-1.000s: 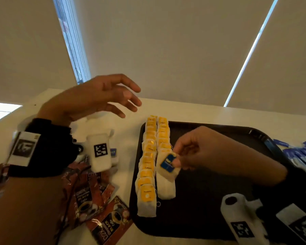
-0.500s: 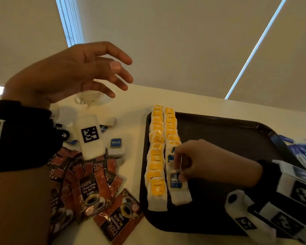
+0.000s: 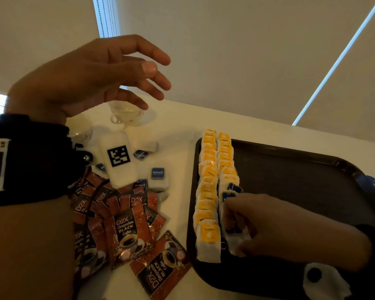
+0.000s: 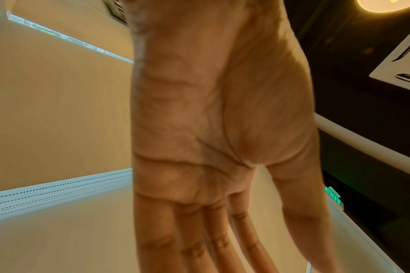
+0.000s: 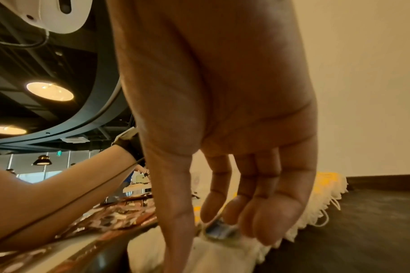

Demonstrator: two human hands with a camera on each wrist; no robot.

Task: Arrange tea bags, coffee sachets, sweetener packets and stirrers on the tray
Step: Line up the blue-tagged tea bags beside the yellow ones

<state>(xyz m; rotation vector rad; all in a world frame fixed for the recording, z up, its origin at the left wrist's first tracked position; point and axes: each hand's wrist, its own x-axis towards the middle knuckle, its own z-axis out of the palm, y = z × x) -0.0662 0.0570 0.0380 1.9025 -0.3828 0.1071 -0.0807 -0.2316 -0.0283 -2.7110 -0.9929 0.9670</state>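
Observation:
A black tray (image 3: 290, 169) holds two rows of tea bags along its left side, most with yellow tags (image 3: 208, 187). At the near end of the second row my right hand (image 3: 232, 224) reaches down, thumb and curled fingers pinching a blue-tagged tea bag (image 3: 234, 242) that lies on the tray. The right wrist view shows the right hand (image 5: 199, 230) and that tea bag's blue tag (image 5: 220, 230) between the fingertips. My left hand (image 3: 152, 79) hovers in the air above the table, fingers spread and holding nothing; in the left wrist view the left hand (image 4: 222, 240) shows an empty palm.
Red coffee sachets (image 3: 126, 230) lie heaped on the table left of the tray. Loose blue-tagged tea bags (image 3: 157, 177) sit beyond them. A glass cup (image 3: 126, 113) and a white cup (image 3: 80, 126) stand at the back. Blue packets (image 3: 372, 185) lie past the tray's right rim.
My right hand has carried the blue-tagged tea bag down to the near end of the second row and laid it on the tray. The left hand has risen.

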